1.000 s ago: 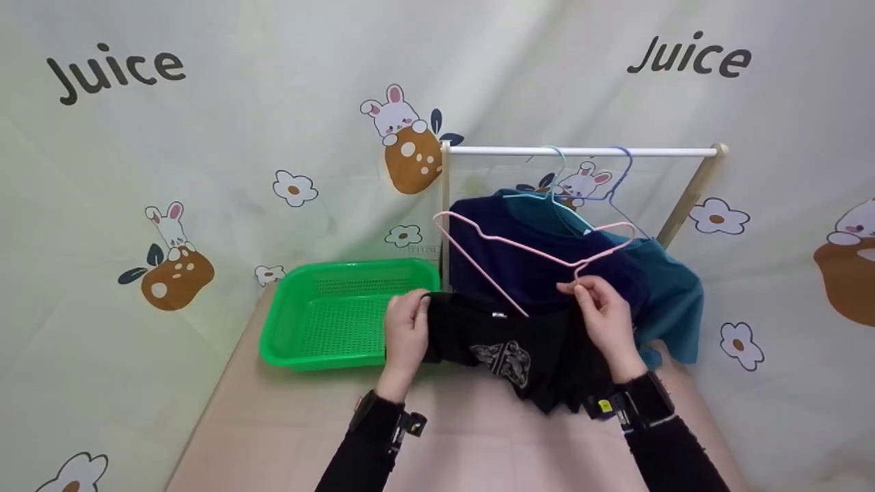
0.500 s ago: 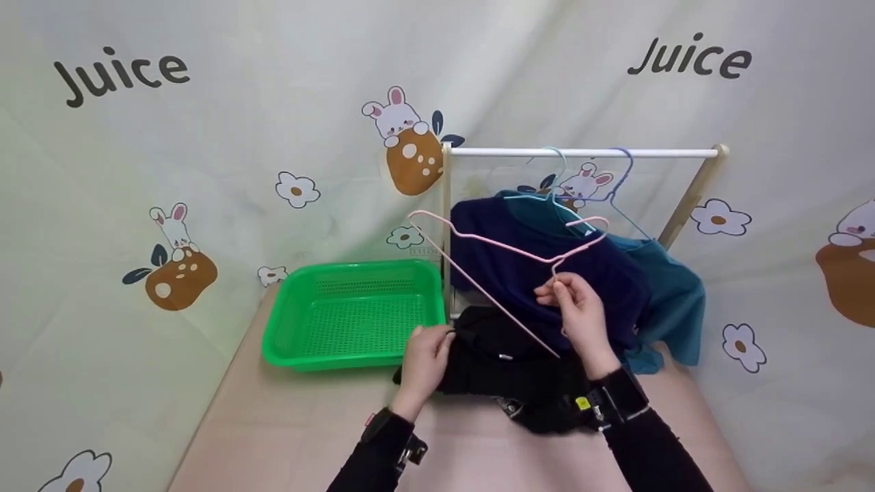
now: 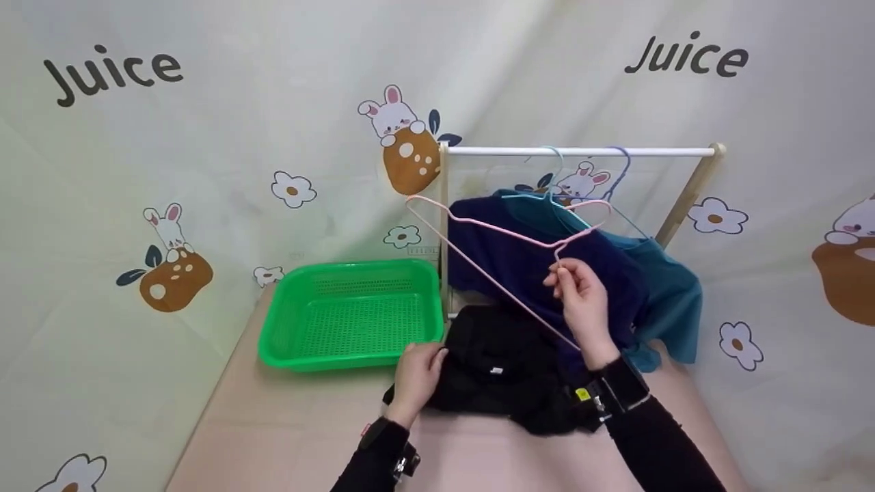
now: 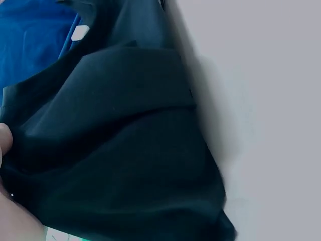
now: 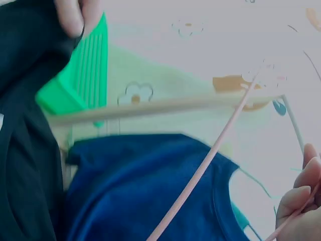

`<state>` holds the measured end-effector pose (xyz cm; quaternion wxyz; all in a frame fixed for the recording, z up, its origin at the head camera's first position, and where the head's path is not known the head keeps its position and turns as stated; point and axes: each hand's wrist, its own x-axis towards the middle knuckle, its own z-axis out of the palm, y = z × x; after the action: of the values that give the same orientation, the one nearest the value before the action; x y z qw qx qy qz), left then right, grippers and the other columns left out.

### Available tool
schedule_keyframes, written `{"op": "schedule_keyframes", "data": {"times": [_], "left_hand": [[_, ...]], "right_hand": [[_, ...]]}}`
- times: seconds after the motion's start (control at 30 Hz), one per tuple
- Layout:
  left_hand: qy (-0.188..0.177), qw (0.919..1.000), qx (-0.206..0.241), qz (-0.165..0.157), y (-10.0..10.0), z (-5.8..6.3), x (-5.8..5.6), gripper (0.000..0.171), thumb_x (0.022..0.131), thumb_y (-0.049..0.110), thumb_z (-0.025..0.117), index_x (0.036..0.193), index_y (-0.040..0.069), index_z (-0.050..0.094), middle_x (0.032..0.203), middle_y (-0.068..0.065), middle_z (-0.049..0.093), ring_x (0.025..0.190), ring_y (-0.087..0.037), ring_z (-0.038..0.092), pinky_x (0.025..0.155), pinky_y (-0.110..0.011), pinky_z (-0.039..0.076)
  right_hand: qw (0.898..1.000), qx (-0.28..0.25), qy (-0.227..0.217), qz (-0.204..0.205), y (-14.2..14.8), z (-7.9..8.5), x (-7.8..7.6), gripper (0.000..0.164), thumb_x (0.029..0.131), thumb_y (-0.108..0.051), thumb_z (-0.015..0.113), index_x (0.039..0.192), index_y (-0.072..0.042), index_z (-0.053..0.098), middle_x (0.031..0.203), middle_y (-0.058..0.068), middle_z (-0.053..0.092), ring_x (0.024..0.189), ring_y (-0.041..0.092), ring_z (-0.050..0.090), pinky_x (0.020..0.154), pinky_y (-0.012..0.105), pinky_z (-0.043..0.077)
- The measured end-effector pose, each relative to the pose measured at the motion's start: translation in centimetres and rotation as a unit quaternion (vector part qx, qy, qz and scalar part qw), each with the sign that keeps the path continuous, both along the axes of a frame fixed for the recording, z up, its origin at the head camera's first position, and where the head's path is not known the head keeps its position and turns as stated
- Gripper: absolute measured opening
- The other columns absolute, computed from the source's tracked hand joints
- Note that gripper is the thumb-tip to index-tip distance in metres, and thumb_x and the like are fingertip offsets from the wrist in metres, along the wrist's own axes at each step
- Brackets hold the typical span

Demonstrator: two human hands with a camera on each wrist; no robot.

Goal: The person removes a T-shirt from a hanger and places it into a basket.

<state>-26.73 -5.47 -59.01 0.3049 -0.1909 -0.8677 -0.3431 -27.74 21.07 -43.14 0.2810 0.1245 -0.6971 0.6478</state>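
- Right hand [image 3: 582, 301]: grasping. I read thumb and fingers pinching the pink hanger [image 5: 200, 173] on its frame just below the neck. The hanger is held tilted in the air, with its hook above the hand and its low corner near the black garment.
- Left hand [image 3: 415, 376]: grasping. I see it pinching the edge of the black garment [image 3: 485, 393] at the side nearest the basket.
- Black garment: lies bunched on the worktop [image 3: 478, 458] in front of the rack, white label [image 3: 496, 370] upward. I cannot confirm whether the hanger's low corner touches the cloth.
- Rack: the white rail [image 3: 506, 152] carries a light-blue hanger [image 3: 561, 164] and a purple hanger [image 3: 627, 164]. A navy garment [image 3: 526, 266] and a teal garment [image 3: 673, 301] hang below it.
- Green basket [image 3: 321, 362]: stands beside the rack's left post, perforated base visible.
- Status, done: I count two garments hung, and the third garment and its hanger in hand.
- Status, outstanding: in my judgement, the pink hanger is not yet seated in the black garment, and neither is on the rail. I rate the work as past halfway, with one garment remaining in view.
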Motion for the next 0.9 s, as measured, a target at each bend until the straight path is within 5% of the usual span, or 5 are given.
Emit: {"op": "schedule_keyframes", "data": {"times": [0.13,0.47,0.67,0.9], "left_hand": [[-0.02,0.9993,0.022,0.022,-1.3,-0.1,0.2,0.005,0.091,0.007,0.069,0.091,0.004,0.073,0.088,-0.007,0.074,0.081,-0.025,0.07,0.082,-0.043,0.048],[0.006,0.9965,0.044,0.07,-4.8,-0.6,1.1,0.006,0.092,0.006,0.068,0.086,0.004,0.071,0.084,-0.007,0.073,0.077,-0.027,0.068,0.079,-0.044,0.048],[0.0,0.9942,0.048,0.096,-5.9,-0.8,1.1,0.005,0.091,0.003,0.068,0.087,0.002,0.072,0.084,-0.01,0.073,0.077,-0.029,0.067,0.075,-0.044,0.047],[-0.02,0.9944,0.032,0.099,-6.0,-1.6,1.6,0.006,0.092,0.006,0.067,0.091,0.001,0.071,0.087,-0.01,0.072,0.079,-0.03,0.066,0.075,-0.044,0.048]], "right_hand": [[0.997,0.052,-0.004,-0.05,1.7,0.8,0.3,0.016,0.1,0.005,0.05,0.099,0.017,0.061,0.079,0.029,0.062,0.061,0.013,0.052,0.057,0.017,0.043],[0.982,0.118,-0.02,-0.15,6.4,0.4,-2.9,0.018,0.102,-0.011,0.056,0.101,0.002,0.069,0.079,0.013,0.067,0.061,0.008,0.052,0.057,0.016,0.04],[0.967,0.188,-0.031,-0.172,6.2,2.1,-4.2,0.021,0.102,-0.016,0.056,0.104,0.001,0.07,0.08,0.009,0.069,0.061,0.007,0.052,0.057,0.017,0.038],[0.95,0.271,-0.007,-0.157,4.6,4.7,-6.1,0.016,0.1,-0.009,0.058,0.101,0.003,0.069,0.081,0.013,0.071,0.074,0.027,0.064,0.07,0.028,0.042]]}}
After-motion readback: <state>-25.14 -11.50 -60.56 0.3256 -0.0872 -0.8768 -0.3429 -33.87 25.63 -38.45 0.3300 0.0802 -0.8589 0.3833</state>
